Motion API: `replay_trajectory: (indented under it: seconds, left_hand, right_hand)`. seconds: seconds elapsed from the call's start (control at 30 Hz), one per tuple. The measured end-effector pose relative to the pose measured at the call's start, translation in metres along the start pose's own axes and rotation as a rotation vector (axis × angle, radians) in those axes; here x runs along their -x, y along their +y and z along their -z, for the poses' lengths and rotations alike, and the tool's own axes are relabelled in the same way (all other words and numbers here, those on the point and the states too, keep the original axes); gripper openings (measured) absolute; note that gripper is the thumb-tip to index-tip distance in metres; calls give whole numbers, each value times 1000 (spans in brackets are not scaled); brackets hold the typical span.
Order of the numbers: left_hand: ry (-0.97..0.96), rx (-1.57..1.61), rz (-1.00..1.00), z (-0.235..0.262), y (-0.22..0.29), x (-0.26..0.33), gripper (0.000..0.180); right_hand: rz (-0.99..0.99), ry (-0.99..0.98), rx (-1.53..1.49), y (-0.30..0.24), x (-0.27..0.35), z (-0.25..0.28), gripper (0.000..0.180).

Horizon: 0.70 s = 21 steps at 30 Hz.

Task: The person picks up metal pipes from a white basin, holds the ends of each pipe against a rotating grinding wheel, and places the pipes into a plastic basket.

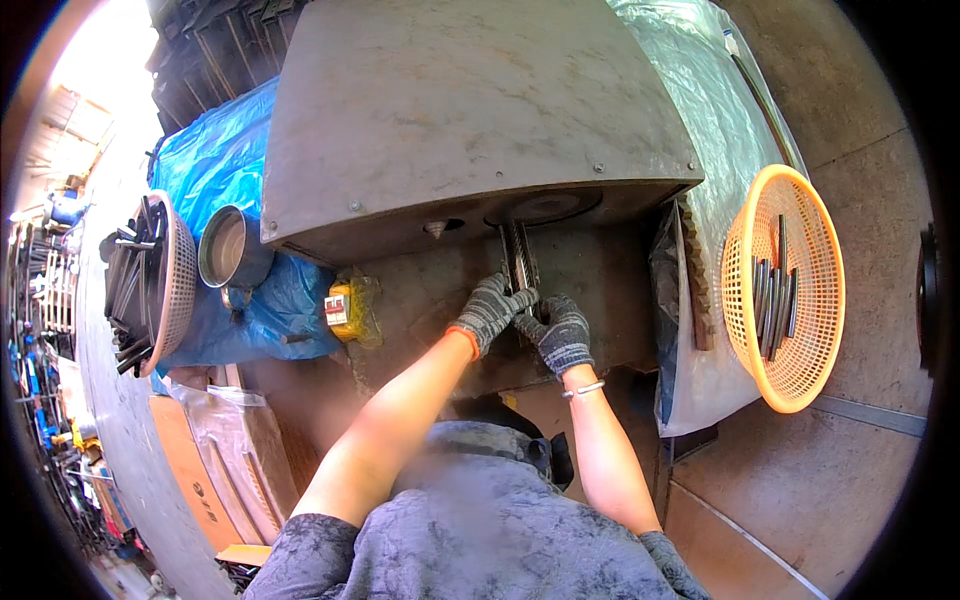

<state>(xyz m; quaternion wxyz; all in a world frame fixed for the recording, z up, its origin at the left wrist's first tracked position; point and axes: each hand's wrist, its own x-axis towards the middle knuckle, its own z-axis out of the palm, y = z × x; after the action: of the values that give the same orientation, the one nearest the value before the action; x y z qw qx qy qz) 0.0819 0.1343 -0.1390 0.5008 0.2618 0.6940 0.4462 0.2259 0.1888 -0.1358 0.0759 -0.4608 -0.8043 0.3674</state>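
Note:
My left hand (487, 312), in a grey knit glove with an orange cuff, closes its fingers at the lower part of a slim, shiny metal piece (515, 250). This piece runs up to the underside of a large grey metal machine housing (480, 110). Close on the right, my right hand (560, 335), gloved the same way, curls around the piece's near end. The fingers cover that end, and its exact shape is hard to make out. Above it, a dark round disc (545, 207) sits under the housing's front edge. A pointed metal tip (436, 229) shows left of the disc.
On the right, an orange plastic basket (835, 290) holds several dark metal tubes. A pale basket (180, 290) of dark pieces stands left, beside a metal mug (235, 250) on blue plastic sheeting (210, 140). A yellow switch box (350, 310) is mounted left of my hands.

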Motion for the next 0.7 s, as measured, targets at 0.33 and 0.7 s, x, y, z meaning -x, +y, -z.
replay_trajectory:
  seconds: [0.33,0.7]
  left_hand:
    - [1,-83,19,1,5,1,44]
    - [-4,-54,-1,2,5,0,45]
  right_hand:
    - [1,-29,28,-7,0,6,44]
    - [-25,-76,-48,-7,-2,9,41]
